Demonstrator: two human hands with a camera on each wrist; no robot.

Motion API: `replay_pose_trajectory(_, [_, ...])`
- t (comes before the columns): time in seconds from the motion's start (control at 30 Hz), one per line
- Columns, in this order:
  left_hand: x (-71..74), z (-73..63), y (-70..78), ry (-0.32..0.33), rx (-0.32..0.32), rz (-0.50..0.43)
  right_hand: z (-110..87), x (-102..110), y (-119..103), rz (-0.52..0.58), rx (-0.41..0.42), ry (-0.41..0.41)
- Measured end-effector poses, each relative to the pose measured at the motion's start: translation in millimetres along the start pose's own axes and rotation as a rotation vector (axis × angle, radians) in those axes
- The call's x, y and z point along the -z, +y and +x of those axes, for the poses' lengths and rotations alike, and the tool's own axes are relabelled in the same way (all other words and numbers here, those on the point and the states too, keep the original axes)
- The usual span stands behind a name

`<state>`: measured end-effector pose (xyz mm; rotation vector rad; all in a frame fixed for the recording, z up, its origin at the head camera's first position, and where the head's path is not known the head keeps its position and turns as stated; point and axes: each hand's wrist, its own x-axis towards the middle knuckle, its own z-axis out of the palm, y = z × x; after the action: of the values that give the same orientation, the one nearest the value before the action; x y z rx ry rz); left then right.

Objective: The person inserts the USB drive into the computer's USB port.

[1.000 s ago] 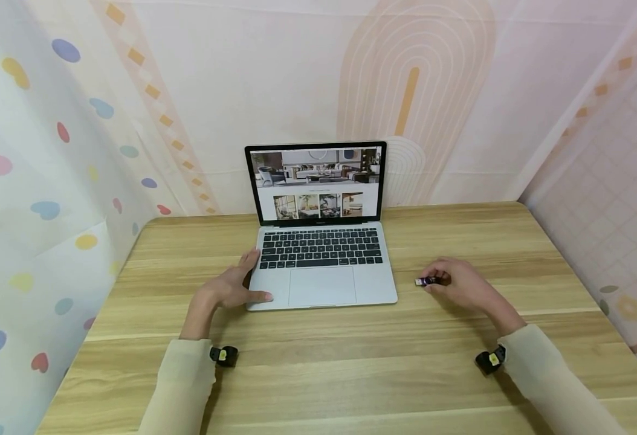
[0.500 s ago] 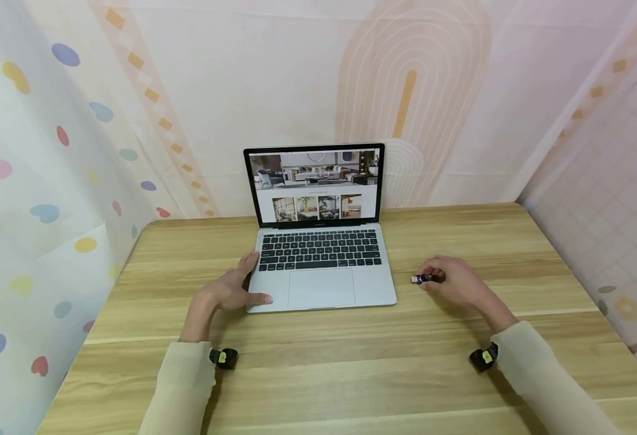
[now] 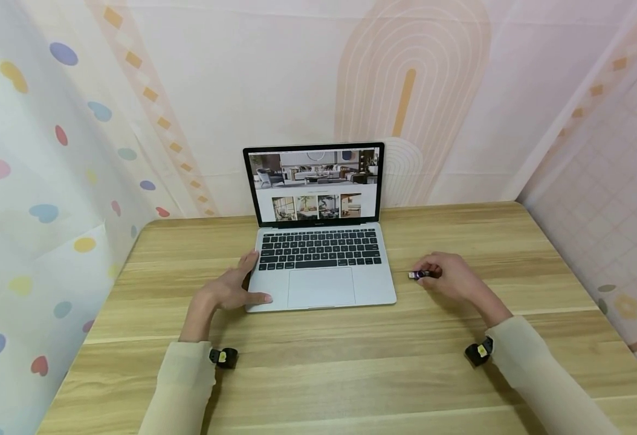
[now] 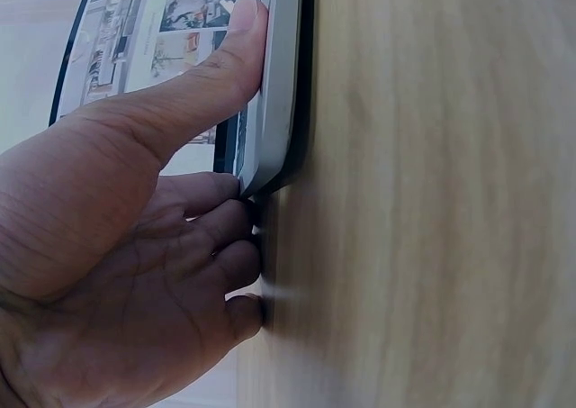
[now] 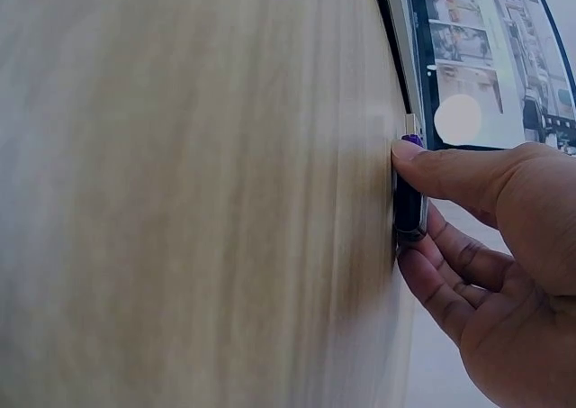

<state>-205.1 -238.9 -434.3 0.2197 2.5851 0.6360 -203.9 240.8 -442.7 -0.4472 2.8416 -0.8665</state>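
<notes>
A silver laptop (image 3: 321, 287) stands unfolded on the wooden table, a page of room photos lit on its screen (image 3: 315, 187). At its front left corner, my left hand (image 3: 230, 290) holds it, the thumb flat on the palm rest. In the left wrist view the other fingers of that hand (image 4: 126, 255) lie at the side edge, tips down at the tabletop. To the laptop's right, my right hand (image 3: 454, 278) pinches a dark purple USB stick (image 5: 411, 201) between thumb and fingers. Its metal plug (image 3: 411, 275) points left at the laptop's side, a short gap between them.
The wooden table (image 3: 318, 374) carries the laptop close to its back edge. Behind it hangs a pale printed cloth (image 3: 253, 78), with a dotted cloth (image 3: 35, 241) on the left. A small black camera (image 3: 225, 357) sits on each wrist.
My right hand has shifted slightly left and a little toward the back with the USB stick, bringing its plug nearer the laptop. The left hand stays at the corner.
</notes>
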Motion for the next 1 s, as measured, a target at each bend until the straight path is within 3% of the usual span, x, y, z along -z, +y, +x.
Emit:
replay_pose_trajectory(0.37, [-0.3, -0.2, -1.0, 0.004, -0.010, 0.015, 5.9, 0, 2, 0.024, 0.046, 0.013])
replay_pose_trajectory(1.0, [0.2, -0.4, -0.2, 0.005, -0.007, 0.020, 16.7, 1, 2, 0.029, 0.003, 0.014])
